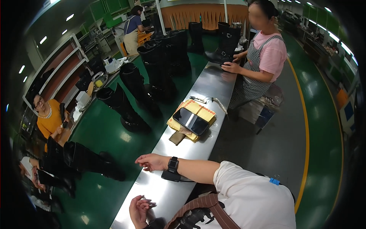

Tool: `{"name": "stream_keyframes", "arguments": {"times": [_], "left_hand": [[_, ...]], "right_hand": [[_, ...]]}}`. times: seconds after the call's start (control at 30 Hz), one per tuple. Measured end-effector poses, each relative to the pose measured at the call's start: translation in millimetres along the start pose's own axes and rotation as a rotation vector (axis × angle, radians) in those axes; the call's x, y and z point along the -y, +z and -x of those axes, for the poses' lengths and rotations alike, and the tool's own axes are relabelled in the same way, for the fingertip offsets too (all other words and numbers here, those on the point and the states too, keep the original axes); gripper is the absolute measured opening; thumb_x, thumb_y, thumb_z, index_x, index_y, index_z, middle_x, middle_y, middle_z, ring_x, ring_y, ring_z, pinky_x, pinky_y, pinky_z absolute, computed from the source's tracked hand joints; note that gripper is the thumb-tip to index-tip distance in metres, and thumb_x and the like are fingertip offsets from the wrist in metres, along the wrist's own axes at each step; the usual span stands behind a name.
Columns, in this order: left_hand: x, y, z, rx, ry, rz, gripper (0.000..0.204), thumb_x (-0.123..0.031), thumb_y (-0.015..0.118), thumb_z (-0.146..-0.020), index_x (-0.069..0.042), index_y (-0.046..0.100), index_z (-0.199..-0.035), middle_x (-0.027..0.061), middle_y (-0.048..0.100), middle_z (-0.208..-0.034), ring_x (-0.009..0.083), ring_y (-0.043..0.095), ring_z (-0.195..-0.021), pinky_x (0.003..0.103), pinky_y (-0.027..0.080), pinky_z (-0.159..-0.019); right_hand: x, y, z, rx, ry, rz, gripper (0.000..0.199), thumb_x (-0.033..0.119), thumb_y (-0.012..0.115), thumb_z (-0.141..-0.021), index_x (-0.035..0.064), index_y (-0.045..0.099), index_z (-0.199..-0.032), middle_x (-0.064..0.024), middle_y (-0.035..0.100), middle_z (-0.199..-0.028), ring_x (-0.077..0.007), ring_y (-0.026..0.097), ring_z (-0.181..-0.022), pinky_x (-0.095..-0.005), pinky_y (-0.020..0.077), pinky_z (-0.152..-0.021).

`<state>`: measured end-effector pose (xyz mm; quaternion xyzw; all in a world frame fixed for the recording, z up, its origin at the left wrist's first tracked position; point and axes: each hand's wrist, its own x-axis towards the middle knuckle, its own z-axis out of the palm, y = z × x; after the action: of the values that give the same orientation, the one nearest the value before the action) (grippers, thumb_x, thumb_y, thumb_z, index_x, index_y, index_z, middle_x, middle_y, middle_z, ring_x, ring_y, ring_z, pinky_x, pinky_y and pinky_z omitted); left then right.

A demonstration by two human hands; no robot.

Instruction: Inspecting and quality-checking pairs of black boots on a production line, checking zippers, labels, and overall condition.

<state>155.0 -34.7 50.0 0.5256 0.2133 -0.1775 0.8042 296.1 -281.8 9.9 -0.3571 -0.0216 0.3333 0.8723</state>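
Head camera view: a long green surface (97,137) fills the left, bordered by a narrower, shiny metal surface (160,200) running diagonally. At the metal surface's far end sits a co-worker (267,57) in pink with a checked apron, hands at the foot of a tall black boot (225,42). More dark boots appear to stand in groups along the green surface; the nearest boot (87,158) is to the left of the wearer's right hand (153,162), apart from it. Neither of the wearer's hands is working on a boot, so how much is done or left cannot be told from this moment. The wearer's grip is empty on both sides: the right hand, with a black watch (173,165), is over the metal surface, fingers loosely bent and apart; the left hand (139,210), nearer the lower edge, is likewise relaxed and slack. Farther along the metal surface, beyond the right hand and not touched by it, lie a yellow stack (206,113), a dark phone (191,121) on top, and a small brown block (177,138) just beside the stack.
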Motion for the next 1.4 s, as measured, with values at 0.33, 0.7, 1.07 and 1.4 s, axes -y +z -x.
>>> {"name": "stream_keyframes", "arguments": {"times": [0.33,0.7,1.07,1.4], "left_hand": [[4.0,-10.3,-4.1,0.037,0.017,0.043,0.025,-0.019,0.051,-0.097,0.004,0.058,-0.103,0.0158,0.068,-0.078,0.0228,0.068,-0.063,0.028,0.058,-0.056],[4.2,-16.1,-3.0,0.142,0.056,0.059,0.028,-0.019,0.047,-0.099,0.006,0.057,-0.108,0.0177,0.067,-0.079,0.0218,0.067,-0.065,0.029,0.058,-0.062],[2.4,-12.8,-5.1,0.092,-0.001,0.057,0.026,-0.017,0.047,-0.099,0.006,0.058,-0.106,0.0176,0.067,-0.079,0.0228,0.067,-0.064,0.028,0.058,-0.059],[4.1,-16.6,-6.1,0.143,0.012,0.090,0.028,-0.017,0.046,-0.099,0.007,0.058,-0.107,0.0178,0.068,-0.081,0.0229,0.068,-0.067,0.029,0.059,-0.064]], "right_hand": [[2.1,3.6,2.2,-0.011,0.014,0.004,0.015,0.020,0.054,-0.099,0.0094,0.061,-0.108,0.0035,0.055,-0.087,-0.0075,0.053,-0.080,-0.0256,0.0475,-0.076],[0.0,0.5,-0.5,-0.041,-0.013,-0.011,0.015,0.018,0.054,-0.099,0.0095,0.061,-0.109,0.0035,0.058,-0.081,-0.0064,0.055,-0.074,-0.0261,0.0479,-0.074],[4.6,4.8,6.9,-0.032,0.011,-0.008,0.015,0.019,0.055,-0.099,0.0097,0.060,-0.108,0.0035,0.058,-0.085,-0.0073,0.055,-0.078,-0.0257,0.0483,-0.076],[1.7,-0.9,1.8,-0.030,-0.002,-0.019,0.017,0.017,0.052,-0.100,0.0081,0.060,-0.111,0.0017,0.058,-0.087,-0.0068,0.053,-0.075,-0.0285,0.0494,-0.078]]}}
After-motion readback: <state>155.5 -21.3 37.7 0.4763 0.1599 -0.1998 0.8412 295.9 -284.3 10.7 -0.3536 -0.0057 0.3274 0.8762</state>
